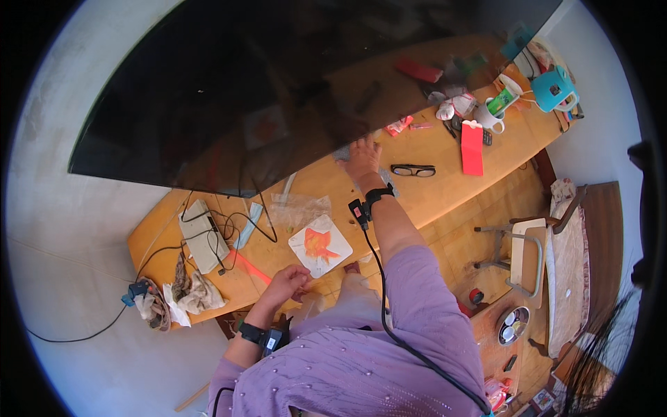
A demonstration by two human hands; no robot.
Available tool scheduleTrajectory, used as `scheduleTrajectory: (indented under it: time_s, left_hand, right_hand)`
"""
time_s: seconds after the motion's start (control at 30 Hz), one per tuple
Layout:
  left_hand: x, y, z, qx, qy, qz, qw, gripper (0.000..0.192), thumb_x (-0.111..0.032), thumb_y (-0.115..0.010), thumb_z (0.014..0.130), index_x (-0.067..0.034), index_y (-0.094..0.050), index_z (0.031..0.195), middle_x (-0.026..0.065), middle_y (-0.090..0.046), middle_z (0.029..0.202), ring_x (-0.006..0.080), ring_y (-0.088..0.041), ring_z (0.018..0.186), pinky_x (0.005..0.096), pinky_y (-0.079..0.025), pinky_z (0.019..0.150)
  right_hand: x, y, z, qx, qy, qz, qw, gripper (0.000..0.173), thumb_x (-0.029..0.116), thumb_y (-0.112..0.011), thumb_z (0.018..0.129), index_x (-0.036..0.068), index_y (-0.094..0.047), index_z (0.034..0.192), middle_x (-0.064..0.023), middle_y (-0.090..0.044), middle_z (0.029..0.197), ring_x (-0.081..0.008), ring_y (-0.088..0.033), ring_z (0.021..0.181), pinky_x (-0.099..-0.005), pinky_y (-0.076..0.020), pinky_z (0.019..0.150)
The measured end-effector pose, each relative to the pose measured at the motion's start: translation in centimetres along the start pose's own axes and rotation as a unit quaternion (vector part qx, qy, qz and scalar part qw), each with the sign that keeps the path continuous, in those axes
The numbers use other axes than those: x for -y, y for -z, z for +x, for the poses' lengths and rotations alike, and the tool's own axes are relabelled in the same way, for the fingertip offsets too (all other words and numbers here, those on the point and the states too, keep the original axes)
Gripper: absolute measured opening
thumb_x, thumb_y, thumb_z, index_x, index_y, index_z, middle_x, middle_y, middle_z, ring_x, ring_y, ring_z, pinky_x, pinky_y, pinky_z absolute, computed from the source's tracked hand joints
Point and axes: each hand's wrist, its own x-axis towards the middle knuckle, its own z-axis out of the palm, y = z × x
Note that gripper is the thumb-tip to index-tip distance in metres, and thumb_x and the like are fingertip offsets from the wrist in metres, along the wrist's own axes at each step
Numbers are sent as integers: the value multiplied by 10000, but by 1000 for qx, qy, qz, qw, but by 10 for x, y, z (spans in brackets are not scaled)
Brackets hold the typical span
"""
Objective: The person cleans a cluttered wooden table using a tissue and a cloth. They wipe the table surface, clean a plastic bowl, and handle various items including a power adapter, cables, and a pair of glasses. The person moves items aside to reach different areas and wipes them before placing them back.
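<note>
My right hand lies palm down with its fingers extended on a grey cloth, at the back of the wooden table below the dark screen. Cloth shows on both sides of the hand; whether the fingers grip it, I cannot tell. My left hand is at the table's front edge, its fingers curled beside the lower corner of a white square card with an orange goldfish picture. The fingertips meet or nearly meet the card's edge. A clear plastic bag lies just behind the card.
A large flat television overhangs the table. Eyeglasses, a red envelope, a mug and a blue kettle are right. Left are a grey box with cables, a face mask and crumpled cloths.
</note>
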Motion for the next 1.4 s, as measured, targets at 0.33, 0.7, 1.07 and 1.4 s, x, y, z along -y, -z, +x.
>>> scheduleTrajectory:
  time_s: [0.33,0.7,1.07,1.4]
  left_hand:
    - [-78,-10,141,-40,-197,235,951,314,-140,-643,898,-28,-578,1184,125,-672,1045,241,-653,962,330,-513,854]
    - [-160,-76,242,-120,-380,538,743,813,-160,-793,729,-34,-400,1429,213,-402,1484,375,-409,1357,410,-351,1120]
    - [-147,-112,248,-177,-219,592,755,770,-270,-815,715,-11,-483,1360,165,-535,1278,347,-489,1216,413,-421,1036]
    - [-149,-113,252,-204,-198,480,830,774,-361,-814,713,-24,-498,1334,201,-531,1276,364,-482,1231,447,-427,1027]
  right_hand:
    - [-38,-18,-30,-65,152,88,982,576,215,-671,798,137,-510,1345,-16,-441,1483,-208,-336,1415,-501,-225,1162]
    - [-76,-29,-109,-200,68,354,911,562,20,-609,773,58,-526,1328,-166,-488,1400,-355,-449,1311,-462,-377,1076]
    - [-71,-51,-125,-114,-244,470,840,484,44,-574,832,21,-515,1312,-210,-614,1187,-376,-621,1053,-430,-514,890]
    - [-70,-100,-166,-124,-223,668,699,325,42,-586,894,-14,-572,1213,-133,-687,1026,-214,-670,936,-314,-532,829]
